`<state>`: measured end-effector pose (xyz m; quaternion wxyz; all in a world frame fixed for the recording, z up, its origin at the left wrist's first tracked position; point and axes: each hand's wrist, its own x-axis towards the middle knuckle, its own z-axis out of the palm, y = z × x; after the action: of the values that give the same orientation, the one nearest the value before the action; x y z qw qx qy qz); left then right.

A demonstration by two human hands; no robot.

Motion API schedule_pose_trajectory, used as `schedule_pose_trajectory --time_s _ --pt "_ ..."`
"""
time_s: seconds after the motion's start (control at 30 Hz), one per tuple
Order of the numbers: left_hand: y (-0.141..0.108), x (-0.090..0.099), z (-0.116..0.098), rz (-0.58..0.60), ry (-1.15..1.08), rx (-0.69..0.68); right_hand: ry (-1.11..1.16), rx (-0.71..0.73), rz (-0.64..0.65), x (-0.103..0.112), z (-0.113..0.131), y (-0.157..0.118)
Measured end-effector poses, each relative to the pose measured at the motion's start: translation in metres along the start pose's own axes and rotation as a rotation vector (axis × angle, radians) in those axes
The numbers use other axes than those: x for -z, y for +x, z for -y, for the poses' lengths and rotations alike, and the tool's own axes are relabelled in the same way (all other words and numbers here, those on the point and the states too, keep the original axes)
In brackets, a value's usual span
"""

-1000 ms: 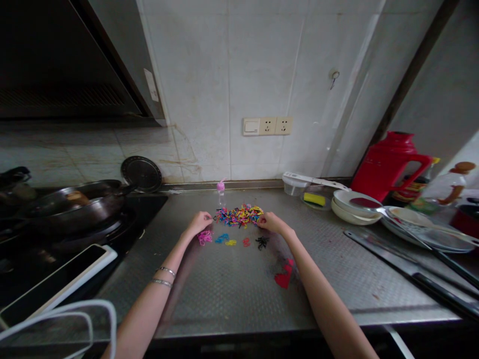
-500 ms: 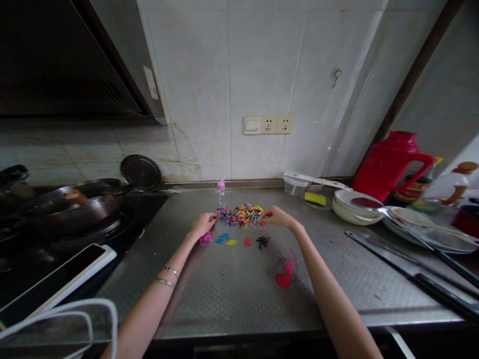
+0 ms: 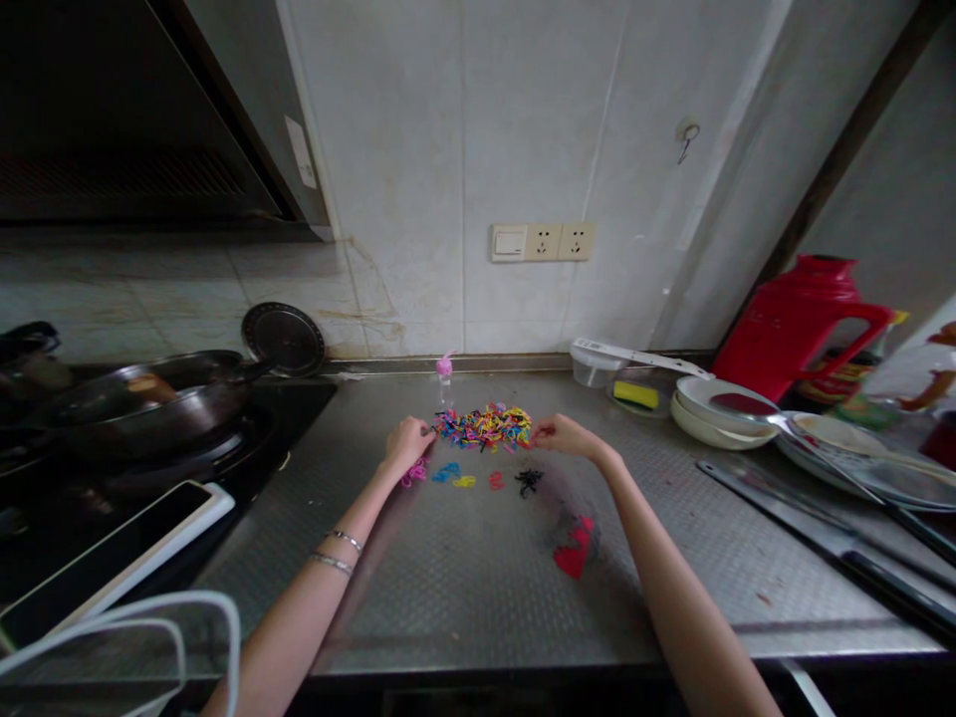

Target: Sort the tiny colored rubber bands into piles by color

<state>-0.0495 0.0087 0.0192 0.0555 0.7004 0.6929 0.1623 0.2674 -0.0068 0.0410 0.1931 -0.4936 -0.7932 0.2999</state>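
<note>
A heap of small colourful rubber bands [image 3: 484, 427] lies on the metal counter between my hands. At its left end is my left hand [image 3: 407, 442], fingers pressed together; whatever they pinch is too small to make out. My right hand [image 3: 566, 437] has its fingertips drawn together at the heap's right end, their contents unclear too. In front of the heap lie smaller clusters: pink bands [image 3: 414, 473] close to my left wrist, blue bands [image 3: 446, 472], yellow bands [image 3: 464, 482], red bands [image 3: 496, 481] and black bands [image 3: 530, 483].
Behind the heap stands a small clear bottle with a pink top [image 3: 445, 368]. A clear bag with red shapes [image 3: 574, 550] lies by my right forearm. Stove and wok [image 3: 149, 408] are left; bowls [image 3: 724, 423], knife [image 3: 792, 518] and red thermos [image 3: 792, 324] right.
My right hand has shifted slightly right, away from the heap's edge. My left hand stays by the left end. The view has tilted a little.
</note>
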Motion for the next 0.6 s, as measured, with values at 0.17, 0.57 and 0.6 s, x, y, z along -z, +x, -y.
schedule_pose_trajectory --time_s 0.17,0.57,0.6 --pt "-0.003 -0.004 -0.003 -0.035 0.062 -0.072 -0.064 -0.008 -0.178 -0.001 -0.011 0.000" --pt "0.002 -0.010 -0.005 -0.085 0.040 -0.056 -0.151 0.034 -0.304 -0.008 -0.018 -0.001" --pt "0.002 -0.010 -0.005 -0.085 0.034 -0.049 -0.150 0.037 -0.304 -0.009 -0.018 -0.001"
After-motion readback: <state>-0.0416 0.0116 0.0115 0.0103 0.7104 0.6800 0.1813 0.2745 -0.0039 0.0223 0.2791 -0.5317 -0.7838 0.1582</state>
